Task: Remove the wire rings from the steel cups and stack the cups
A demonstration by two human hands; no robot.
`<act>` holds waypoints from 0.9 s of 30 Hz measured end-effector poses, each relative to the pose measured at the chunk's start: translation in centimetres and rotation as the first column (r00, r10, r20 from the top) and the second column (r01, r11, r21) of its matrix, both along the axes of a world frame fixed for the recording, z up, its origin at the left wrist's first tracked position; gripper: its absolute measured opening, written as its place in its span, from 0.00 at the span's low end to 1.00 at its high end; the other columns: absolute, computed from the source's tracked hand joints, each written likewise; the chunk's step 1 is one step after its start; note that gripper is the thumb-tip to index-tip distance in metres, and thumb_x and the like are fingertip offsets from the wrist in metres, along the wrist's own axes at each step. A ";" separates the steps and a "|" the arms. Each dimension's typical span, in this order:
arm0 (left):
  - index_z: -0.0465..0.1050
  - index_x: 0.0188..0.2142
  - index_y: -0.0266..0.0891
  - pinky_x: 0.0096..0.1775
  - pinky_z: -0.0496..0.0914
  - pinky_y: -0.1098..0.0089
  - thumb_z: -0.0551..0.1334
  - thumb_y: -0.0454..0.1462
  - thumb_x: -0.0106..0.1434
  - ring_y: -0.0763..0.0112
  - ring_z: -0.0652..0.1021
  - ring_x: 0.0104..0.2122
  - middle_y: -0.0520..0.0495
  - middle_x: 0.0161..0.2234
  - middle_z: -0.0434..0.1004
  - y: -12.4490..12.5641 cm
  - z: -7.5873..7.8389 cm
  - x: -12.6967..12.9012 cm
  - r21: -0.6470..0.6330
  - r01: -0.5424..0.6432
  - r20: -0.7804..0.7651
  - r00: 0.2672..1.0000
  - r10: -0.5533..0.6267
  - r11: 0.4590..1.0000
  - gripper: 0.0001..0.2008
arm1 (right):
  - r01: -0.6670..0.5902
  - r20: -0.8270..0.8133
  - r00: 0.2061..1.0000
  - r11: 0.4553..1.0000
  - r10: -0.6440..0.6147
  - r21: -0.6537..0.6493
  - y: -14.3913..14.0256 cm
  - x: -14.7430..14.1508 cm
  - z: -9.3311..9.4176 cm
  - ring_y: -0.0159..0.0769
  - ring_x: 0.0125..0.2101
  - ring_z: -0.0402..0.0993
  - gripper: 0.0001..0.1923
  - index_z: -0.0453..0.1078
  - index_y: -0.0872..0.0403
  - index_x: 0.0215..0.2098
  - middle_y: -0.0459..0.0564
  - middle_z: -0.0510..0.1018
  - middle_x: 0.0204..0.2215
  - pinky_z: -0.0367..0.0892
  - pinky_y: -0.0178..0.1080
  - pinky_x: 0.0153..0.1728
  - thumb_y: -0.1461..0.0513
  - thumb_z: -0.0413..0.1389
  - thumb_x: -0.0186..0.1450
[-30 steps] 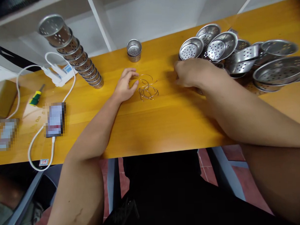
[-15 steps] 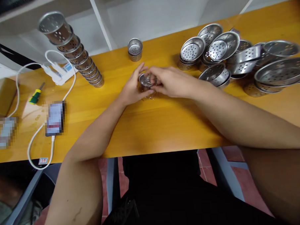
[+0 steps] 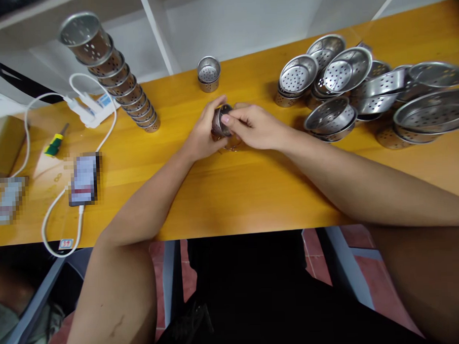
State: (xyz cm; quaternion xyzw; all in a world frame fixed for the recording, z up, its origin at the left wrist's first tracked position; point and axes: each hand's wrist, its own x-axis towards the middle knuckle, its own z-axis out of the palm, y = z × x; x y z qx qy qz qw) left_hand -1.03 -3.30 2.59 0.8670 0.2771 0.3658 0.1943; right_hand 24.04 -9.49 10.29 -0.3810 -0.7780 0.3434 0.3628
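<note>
Steel perforated cup (image 3: 220, 120) pinched between left hand (image 3: 203, 135) and right hand (image 3: 256, 127); a loose grip could drop it toward six o'clock onto the wire rings (image 3: 231, 145).

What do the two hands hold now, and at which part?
Both hold one small perforated steel cup: left hand around its side wall, right hand fingers at its open rim.

Person, own body, head view. Left hand (image 3: 203, 135), centre of frame: bare, no glove, ring or watch. Right hand (image 3: 256, 127), just right of centre: bare, likewise unadorned. Both forearms bare from the lower corners up to the wrists; no sleeves in view. Small dark mark on left forearm, lower left. Dark, near-black clothing fills the lower centre.
</note>
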 end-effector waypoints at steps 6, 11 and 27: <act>0.61 0.84 0.50 0.81 0.82 0.39 0.72 0.56 0.86 0.45 0.84 0.79 0.32 0.78 0.82 0.9 -0.4 0.0 0.137 0.052 -0.008 0.999 -0.051 0.989 0.39 | -0.033 -0.181 0.983 0.968 -0.013 -0.250 0.5 -0.1 -0.6 0.38 0.28 0.66 0.43 0.75 0.49 0.32 0.47 0.71 0.26 0.61 0.43 0.29 0.25 0.71 0.85; 0.58 0.85 0.50 0.81 0.82 0.39 0.68 0.59 0.88 0.45 0.82 0.80 0.31 0.78 0.79 1.1 -1.0 0.3 0.202 0.050 0.024 0.998 -0.056 0.978 0.38 | -0.048 -0.377 0.915 0.888 -0.145 -0.457 0.8 -0.8 -0.7 0.31 0.23 0.59 0.42 0.65 0.49 0.28 0.45 0.69 0.23 0.58 0.39 0.25 0.40 0.83 0.81; 0.55 0.87 0.55 0.84 0.79 0.37 0.64 0.69 0.87 0.41 0.81 0.82 0.33 0.79 0.76 1.8 -2.4 0.3 0.148 0.061 0.034 0.997 -0.066 0.987 0.43 | -0.052 -0.423 0.878 0.835 -0.222 -0.547 1.3 -1.2 -0.9 0.33 0.23 0.63 0.41 0.63 0.47 0.29 0.46 0.70 0.22 0.64 0.37 0.22 0.43 0.85 0.80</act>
